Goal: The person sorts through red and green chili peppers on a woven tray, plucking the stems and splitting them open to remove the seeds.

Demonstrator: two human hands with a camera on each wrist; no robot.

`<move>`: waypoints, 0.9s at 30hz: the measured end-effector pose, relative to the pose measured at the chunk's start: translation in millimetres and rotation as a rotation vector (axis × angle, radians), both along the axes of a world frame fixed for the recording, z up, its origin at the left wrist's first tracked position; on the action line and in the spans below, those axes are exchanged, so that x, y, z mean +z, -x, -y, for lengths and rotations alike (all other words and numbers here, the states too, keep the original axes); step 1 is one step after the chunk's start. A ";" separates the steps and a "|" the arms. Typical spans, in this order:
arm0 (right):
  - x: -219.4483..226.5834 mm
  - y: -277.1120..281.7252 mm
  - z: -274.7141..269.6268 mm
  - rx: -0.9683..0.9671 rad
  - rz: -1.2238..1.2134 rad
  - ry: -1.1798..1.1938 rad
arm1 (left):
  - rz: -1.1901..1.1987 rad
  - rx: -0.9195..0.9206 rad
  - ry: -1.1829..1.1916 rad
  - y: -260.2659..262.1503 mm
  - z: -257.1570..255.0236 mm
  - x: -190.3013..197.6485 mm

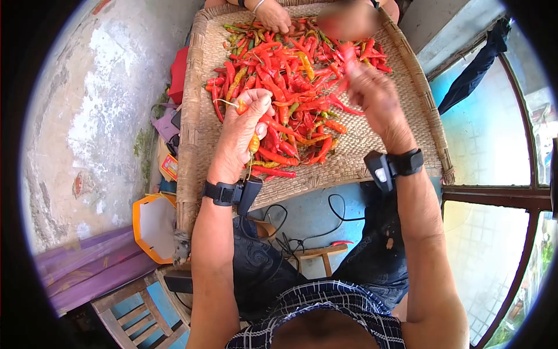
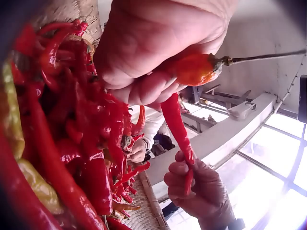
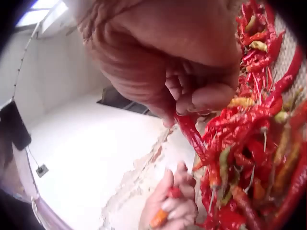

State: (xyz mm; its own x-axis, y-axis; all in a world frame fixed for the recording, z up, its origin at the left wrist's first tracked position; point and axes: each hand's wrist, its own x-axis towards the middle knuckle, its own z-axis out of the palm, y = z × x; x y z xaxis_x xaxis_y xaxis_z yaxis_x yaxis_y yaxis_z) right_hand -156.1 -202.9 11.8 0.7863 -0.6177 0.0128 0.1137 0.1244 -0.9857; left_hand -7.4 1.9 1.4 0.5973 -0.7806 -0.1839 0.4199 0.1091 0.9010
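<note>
My left hand (image 1: 241,128) is curled round peppers above the pile's left side. An orange pepper (image 2: 196,71) with a long thin stem sticks out of its grip, and a yellow-orange pepper (image 1: 254,143) shows below the palm. Over the right part of the pile, my right hand (image 1: 376,99) pinches a red pepper (image 3: 191,136), blurred in the head view. In the left wrist view, one red pepper (image 2: 176,122) spans from the left fingers to the right hand (image 2: 204,191); whether the left fingers touch it, I cannot tell. Red peppers (image 1: 279,87) lie heaped beneath both hands.
A woven tray (image 1: 195,116) with a raised rim bears the pile. Another person's hand (image 1: 273,16) reaches in at its far edge. Left of the tray are an orange-rimmed box (image 1: 139,230) and a wooden chair (image 1: 133,314); windows (image 1: 488,134) are at the right. Black cables lie below.
</note>
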 end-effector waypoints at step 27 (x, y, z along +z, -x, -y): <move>-7.5 -0.6 -29.8 0.159 -0.260 0.811 | 0.043 -0.168 -0.068 7.9 1.9 5.4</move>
